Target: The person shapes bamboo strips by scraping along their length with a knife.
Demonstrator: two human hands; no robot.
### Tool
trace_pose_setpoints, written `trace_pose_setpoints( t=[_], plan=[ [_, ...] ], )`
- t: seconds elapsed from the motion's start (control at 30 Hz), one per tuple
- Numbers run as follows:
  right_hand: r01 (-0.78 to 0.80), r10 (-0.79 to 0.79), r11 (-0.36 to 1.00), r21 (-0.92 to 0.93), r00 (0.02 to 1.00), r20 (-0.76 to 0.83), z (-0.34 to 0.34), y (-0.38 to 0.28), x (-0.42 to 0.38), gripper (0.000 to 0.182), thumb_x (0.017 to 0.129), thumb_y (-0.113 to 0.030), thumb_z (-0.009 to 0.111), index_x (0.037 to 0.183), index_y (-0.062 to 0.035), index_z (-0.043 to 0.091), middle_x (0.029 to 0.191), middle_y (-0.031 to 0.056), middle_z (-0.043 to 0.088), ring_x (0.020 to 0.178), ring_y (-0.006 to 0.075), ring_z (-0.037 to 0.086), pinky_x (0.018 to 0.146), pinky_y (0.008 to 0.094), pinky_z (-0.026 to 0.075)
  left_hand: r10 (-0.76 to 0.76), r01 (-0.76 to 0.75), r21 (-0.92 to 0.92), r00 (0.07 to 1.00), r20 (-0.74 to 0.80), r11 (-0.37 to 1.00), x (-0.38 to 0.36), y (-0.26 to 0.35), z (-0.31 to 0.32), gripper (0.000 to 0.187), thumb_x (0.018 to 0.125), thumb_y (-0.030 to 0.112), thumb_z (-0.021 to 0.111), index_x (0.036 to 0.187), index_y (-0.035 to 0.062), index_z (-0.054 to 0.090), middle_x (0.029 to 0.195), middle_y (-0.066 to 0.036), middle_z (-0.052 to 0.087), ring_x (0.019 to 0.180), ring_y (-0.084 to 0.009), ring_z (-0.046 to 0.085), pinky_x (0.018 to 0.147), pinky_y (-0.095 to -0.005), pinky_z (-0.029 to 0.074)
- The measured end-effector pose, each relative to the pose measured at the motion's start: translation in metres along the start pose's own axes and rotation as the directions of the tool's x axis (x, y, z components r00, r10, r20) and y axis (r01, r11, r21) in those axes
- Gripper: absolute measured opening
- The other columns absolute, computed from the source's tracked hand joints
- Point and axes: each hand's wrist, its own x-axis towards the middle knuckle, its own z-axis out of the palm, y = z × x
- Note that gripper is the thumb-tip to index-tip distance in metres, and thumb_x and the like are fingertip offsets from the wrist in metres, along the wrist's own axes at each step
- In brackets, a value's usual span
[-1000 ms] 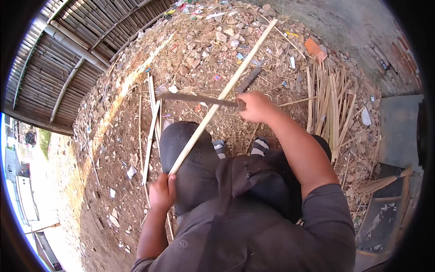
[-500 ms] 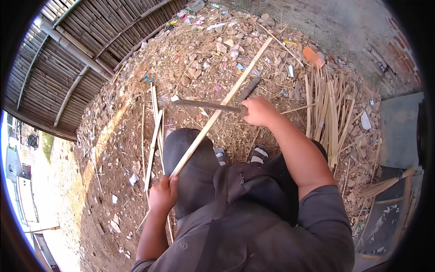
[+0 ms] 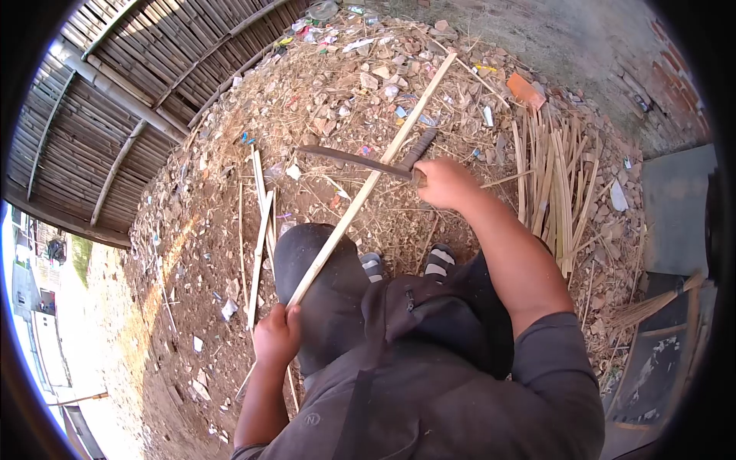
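Observation:
My left hand (image 3: 277,335) is closed around the lower end of a long pale bamboo strip (image 3: 337,230). The strip slants up and to the right, passing over my left knee. In my right hand (image 3: 445,184) is the grip of a long knife (image 3: 341,156), its dark blade pointing left and crossing the strip in this view. Just above that hand, a dark ribbed handle (image 3: 420,147) shows near the strip; its lower end is hidden.
Many split bamboo strips (image 3: 563,192) lie piled at my right, with a few more strips (image 3: 261,230) at my left. Rubble, straw and litter cover the ground. A brick piece (image 3: 526,90) lies beyond the pile. A bamboo wall (image 3: 92,146) stands at the left.
The knife's tip has swung up, tilting the blade, and my right hand has shifted slightly. My left hand keeps its hold on the strip, which has barely moved.

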Motion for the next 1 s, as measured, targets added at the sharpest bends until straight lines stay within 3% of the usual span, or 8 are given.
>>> trace_pose_setpoints(
  t=[0.17, 0.3, 0.4, 0.53, 0.57, 0.7, 0.83, 1.0],
  plan=[
    [0.317, -0.257, 0.927, -0.201, 0.926, 0.278, -0.003, -0.058, -0.017, 0.021, 0.078, -0.015, 0.067, 0.098, -0.0083, 0.069, 0.089, 0.0172, 0.072, 0.088, 0.0382, 0.070, 0.077, 0.0501, 0.055, 0.014, -0.014, -0.025, 1.000, 0.008, 1.000, 0.001, 0.000, 0.000, 0.035, 0.100, 0.033, 0.058, 0.079, 0.0054, 0.055, 0.065, -0.022, 0.062, 0.062, -0.0449, 0.065, 0.056, -0.0548, 0.049],
    [-0.116, 0.098, 0.968, 0.223, 0.991, 0.089, 0.018, 0.015, 0.017, 0.027, 0.079, -0.017, 0.068, 0.104, -0.0083, 0.070, 0.093, 0.0182, 0.072, 0.091, 0.0376, 0.070, 0.079, 0.0488, 0.056, -0.009, 0.009, -0.054, 1.000, 0.000, 0.998, -0.002, -0.004, 0.003, 0.036, 0.101, 0.034, 0.057, 0.080, 0.0051, 0.056, 0.065, -0.022, 0.063, 0.061, -0.0458, 0.063, 0.056, -0.0555, 0.049],
    [-0.170, 0.163, 0.983, 0.074, 0.982, 0.096, 0.000, 0.020, 0.018, 0.032, 0.079, -0.019, 0.069, 0.108, -0.0076, 0.070, 0.095, 0.0184, 0.072, 0.092, 0.0374, 0.070, 0.080, 0.0487, 0.056, -0.035, 0.041, -0.074, 0.997, 0.072, 0.996, 0.003, 0.001, -0.013, 0.038, 0.102, 0.035, 0.054, 0.081, 0.0035, 0.056, 0.068, -0.024, 0.063, 0.065, -0.0480, 0.063, 0.059, -0.0560, 0.048],
    [0.117, -0.116, 0.991, -0.059, 0.993, 0.029, 0.001, -0.019, -0.009, 0.027, 0.077, -0.019, 0.069, 0.102, -0.0081, 0.068, 0.091, 0.0172, 0.072, 0.091, 0.0371, 0.071, 0.079, 0.0491, 0.056, -0.020, 0.056, -0.163, 0.976, 0.219, 0.985, 0.014, -0.002, -0.025, 0.044, 0.106, 0.038, 0.049, 0.083, 0.0009, 0.056, 0.071, -0.026, 0.062, 0.071, -0.0487, 0.063, 0.063, -0.0546, 0.047],
    [0.128, -0.118, 0.989, -0.076, 0.985, 0.129, 0.001, -0.029, -0.012, 0.026, 0.076, -0.020, 0.070, 0.099, -0.0081, 0.067, 0.090, 0.0169, 0.072, 0.088, 0.0373, 0.070, 0.078, 0.0494, 0.056, -0.013, 0.066, -0.201, 0.967, 0.254, 0.977, 0.016, -0.004, -0.025, 0.045, 0.106, 0.038, 0.047, 0.083, 0.0002, 0.055, 0.072, -0.027, 0.062, 0.072, -0.0487, 0.063, 0.064, -0.0541, 0.046],
    [0.001, -0.020, 0.975, 0.224, 0.996, 0.082, 0.013, 0.011, 0.002, 0.024, 0.078, -0.020, 0.069, 0.098, -0.0082, 0.068, 0.091, 0.0178, 0.071, 0.086, 0.0392, 0.069, 0.076, 0.0496, 0.054, -0.014, 0.079, -0.230, 0.962, 0.273, 0.970, 0.018, -0.009, -0.018, 0.050, 0.108, 0.041, 0.044, 0.085, -0.0016, 0.058, 0.072, -0.026, 0.062, 0.072, -0.0476, 0.062, 0.064, -0.0515, 0.047],
    [-0.016, 0.006, 0.997, 0.073, 0.990, 0.138, 0.010, 0.001, 0.010, 0.025, 0.078, -0.020, 0.069, 0.099, -0.0080, 0.068, 0.090, 0.0170, 0.071, 0.090, 0.0380, 0.070, 0.078, 0.0492, 0.055, -0.066, 0.158, -0.231, 0.930, 0.362, 0.960, 0.025, -0.003, -0.035, 0.051, 0.109, 0.041, 0.039, 0.091, -0.0021, 0.060, 0.079, -0.028, 0.064, 0.078, -0.0479, 0.063, 0.070, -0.0498, 0.048],
    [0.170, -0.162, 0.985, -0.033, 0.971, 0.174, 0.010, -0.041, -0.008, 0.022, 0.077, -0.021, 0.069, 0.096, -0.0086, 0.069, 0.082, 0.0179, 0.069, 0.083, 0.0390, 0.069, 0.072, 0.0499, 0.053, 0.009, 0.053, -0.184, 0.947, 0.320, 0.982, 0.024, -0.010, -0.025, 0.048, 0.109, 0.038, 0.039, 0.090, -0.0022, 0.058, 0.082, -0.029, 0.063, 0.080, -0.0512, 0.061, 0.070, -0.0526, 0.047]
  ],
)
